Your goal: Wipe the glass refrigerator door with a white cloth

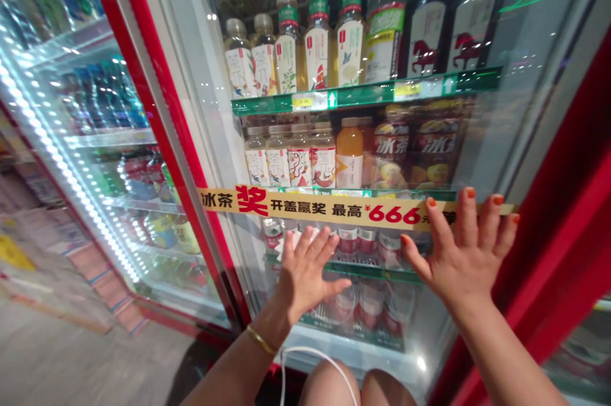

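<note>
My left hand (310, 272), with a gold bangle at its wrist, is raised with fingers spread in front of a glass fridge door (305, 355). Something white (285, 244) shows behind its fingertips; I cannot tell whether the hand touches it. My right hand (465, 259), with orange-red nails, is also open, its fingers overlapping the right end of a yellow printed strip (305, 207) across the door. Neither palm visibly holds anything. Behind the glass stand tea bottles (319, 53), an orange drink bottle (350, 154) and water bottles (370, 304).
On the left, a red-framed fridge (157, 75) with lit shelves holds more drinks. Stacked cartons (102, 279) sit on the grey floor (57, 355) beside it. A red frame (539, 266) borders the right. A white cable (315, 350) loops over my knees (329, 384).
</note>
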`<state>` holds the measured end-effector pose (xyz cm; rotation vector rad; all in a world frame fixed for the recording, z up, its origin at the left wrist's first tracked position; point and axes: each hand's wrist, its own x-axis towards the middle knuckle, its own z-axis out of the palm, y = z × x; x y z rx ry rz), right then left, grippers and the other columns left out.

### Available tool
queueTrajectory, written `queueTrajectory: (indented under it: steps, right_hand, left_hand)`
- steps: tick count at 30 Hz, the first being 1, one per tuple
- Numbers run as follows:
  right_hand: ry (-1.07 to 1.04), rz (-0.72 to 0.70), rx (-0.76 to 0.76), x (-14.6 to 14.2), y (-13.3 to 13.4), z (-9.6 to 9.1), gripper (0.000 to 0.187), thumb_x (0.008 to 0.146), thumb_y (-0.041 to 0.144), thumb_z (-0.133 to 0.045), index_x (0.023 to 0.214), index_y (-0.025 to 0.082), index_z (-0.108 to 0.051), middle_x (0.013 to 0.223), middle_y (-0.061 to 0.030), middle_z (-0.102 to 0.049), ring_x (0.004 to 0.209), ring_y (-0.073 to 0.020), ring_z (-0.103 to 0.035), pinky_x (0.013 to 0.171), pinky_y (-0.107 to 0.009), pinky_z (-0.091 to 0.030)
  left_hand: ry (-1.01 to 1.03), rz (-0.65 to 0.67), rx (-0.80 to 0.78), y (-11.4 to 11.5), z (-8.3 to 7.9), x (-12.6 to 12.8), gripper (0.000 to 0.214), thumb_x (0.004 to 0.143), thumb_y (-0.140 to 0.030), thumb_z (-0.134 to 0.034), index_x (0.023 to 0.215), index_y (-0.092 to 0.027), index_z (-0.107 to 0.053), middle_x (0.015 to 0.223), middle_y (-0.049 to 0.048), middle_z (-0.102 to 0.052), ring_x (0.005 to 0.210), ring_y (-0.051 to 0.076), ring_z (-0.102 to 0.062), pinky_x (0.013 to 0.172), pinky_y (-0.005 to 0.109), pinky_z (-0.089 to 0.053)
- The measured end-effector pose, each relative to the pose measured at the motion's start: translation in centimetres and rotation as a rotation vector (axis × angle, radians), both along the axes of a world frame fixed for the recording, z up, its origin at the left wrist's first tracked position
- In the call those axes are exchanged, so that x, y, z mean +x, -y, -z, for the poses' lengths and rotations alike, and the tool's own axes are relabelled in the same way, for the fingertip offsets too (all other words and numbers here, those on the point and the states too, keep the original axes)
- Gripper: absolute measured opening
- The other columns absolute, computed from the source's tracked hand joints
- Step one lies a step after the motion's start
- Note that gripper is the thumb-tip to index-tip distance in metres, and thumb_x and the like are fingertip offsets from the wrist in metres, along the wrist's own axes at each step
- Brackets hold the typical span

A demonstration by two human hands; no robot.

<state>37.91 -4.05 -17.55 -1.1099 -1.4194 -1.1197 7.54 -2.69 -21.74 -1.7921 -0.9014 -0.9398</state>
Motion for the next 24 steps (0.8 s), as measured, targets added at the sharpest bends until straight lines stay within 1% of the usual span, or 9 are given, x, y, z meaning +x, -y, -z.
queueTrajectory:
  steps: [2, 5, 7, 9, 13, 16, 20, 22, 24]
  right_hand:
    - [0.004, 0.014, 0.004, -0.1, -0.1, 0.0, 0.095, 0.098, 0.057, -0.07, 0.18, 0.035, -0.026, 0.189, -0.0116, -0.02, 0.172, -0.0505, -0.024, 0.133, -0.079, -0.026]
    - [0.007, 0.019, 0.002, -0.1, -0.2, 0.0, 0.095, 0.098, 0.058, -0.069, 0.18, 0.035, -0.025, 0.19, -0.0106, -0.018, 0.173, -0.0484, -0.021, 0.135, -0.078, -0.024]
    - [-0.004, 0.018, -0.006, 0.0, -0.1, 0.0, 0.095, 0.098, 0.057, -0.07, 0.179, 0.035, -0.027, 0.189, -0.0117, -0.02, 0.173, -0.0492, -0.021, 0.134, -0.079, -0.023]
    - [-0.008, 0.013, -0.016, 0.1, 0.0, 0.0, 0.095, 0.098, 0.057, -0.071, 0.179, 0.035, -0.028, 0.188, -0.0135, -0.023, 0.172, -0.0508, -0.022, 0.133, -0.081, -0.024]
    - [-0.002, 0.019, -0.015, 0.0, 0.1, 0.1, 0.096, 0.097, 0.058, -0.073, 0.179, 0.036, -0.028, 0.187, -0.0143, -0.028, 0.17, -0.0517, -0.028, 0.132, -0.079, -0.028]
    - [-0.004, 0.034, -0.009, 0.0, -0.1, 0.0, 0.096, 0.097, 0.057, -0.073, 0.179, 0.036, -0.028, 0.188, -0.0126, -0.025, 0.171, -0.05, -0.027, 0.133, -0.077, -0.028]
    - [0.012, 0.045, -0.001, 0.0, -0.1, 0.0, 0.093, 0.1, 0.06, -0.067, 0.179, 0.035, -0.027, 0.19, -0.0104, -0.019, 0.174, -0.0457, -0.02, 0.135, -0.075, -0.024]
    - [0.016, 0.048, 0.001, 0.1, 0.0, 0.0, 0.091, 0.101, 0.06, -0.065, 0.18, 0.033, -0.026, 0.19, -0.0107, -0.016, 0.175, -0.0452, -0.018, 0.136, -0.075, -0.023]
    - [0.02, 0.042, -0.005, 0.2, 0.1, 0.0, 0.091, 0.102, 0.059, -0.065, 0.18, 0.032, -0.027, 0.19, -0.0113, -0.016, 0.174, -0.0462, -0.018, 0.136, -0.077, -0.023]
  left_hand:
    - [0.096, -0.054, -0.027, -0.1, 0.6, -2.4, 0.102, 0.104, -0.075, -0.047, 0.181, -0.022, -0.007, 0.189, 0.0094, -0.011, 0.178, 0.031, 0.005, 0.145, 0.06, 0.007]
    - [0.443, -0.109, -0.077, -1.2, -2.9, -5.1, 0.096, 0.11, -0.068, -0.037, 0.18, -0.018, 0.004, 0.189, 0.0158, 0.004, 0.176, 0.038, 0.011, 0.141, 0.073, 0.007]
    - [0.556, -0.086, -0.077, -1.7, -5.7, -4.3, 0.097, 0.109, -0.074, -0.026, 0.18, -0.017, 0.007, 0.189, 0.0165, 0.009, 0.176, 0.041, 0.014, 0.139, 0.076, 0.007]
    - [0.491, -0.057, -0.072, -1.6, -6.5, -1.7, 0.102, 0.106, -0.081, -0.024, 0.18, -0.018, 0.005, 0.189, 0.015, 0.007, 0.176, 0.039, 0.014, 0.141, 0.073, 0.006]
    - [0.064, 0.018, -0.032, 0.1, -0.9, 2.2, 0.105, 0.102, -0.086, -0.038, 0.181, -0.022, -0.012, 0.19, 0.0052, -0.011, 0.179, 0.028, 0.003, 0.147, 0.055, 0.004]
    - [-0.023, 0.038, -0.028, 0.6, 2.0, -0.3, 0.098, 0.104, -0.076, -0.048, 0.181, -0.025, -0.014, 0.19, 0.0025, -0.013, 0.178, 0.027, 0.004, 0.147, 0.052, 0.008]
    - [0.371, -0.056, -0.055, -0.9, -3.0, -3.8, 0.093, 0.111, -0.064, -0.037, 0.18, -0.017, 0.003, 0.189, 0.0138, 0.008, 0.176, 0.036, 0.013, 0.142, 0.07, 0.008]
    - [0.483, -0.06, -0.053, -1.4, -5.7, -2.6, 0.096, 0.11, -0.073, -0.028, 0.18, -0.018, 0.007, 0.189, 0.0139, 0.009, 0.176, 0.037, 0.015, 0.141, 0.073, 0.006]
    - [0.381, -0.027, -0.047, -1.1, -5.9, 0.0, 0.1, 0.107, -0.081, -0.025, 0.181, -0.019, 0.003, 0.19, 0.0119, 0.004, 0.177, 0.034, 0.013, 0.143, 0.068, 0.006]
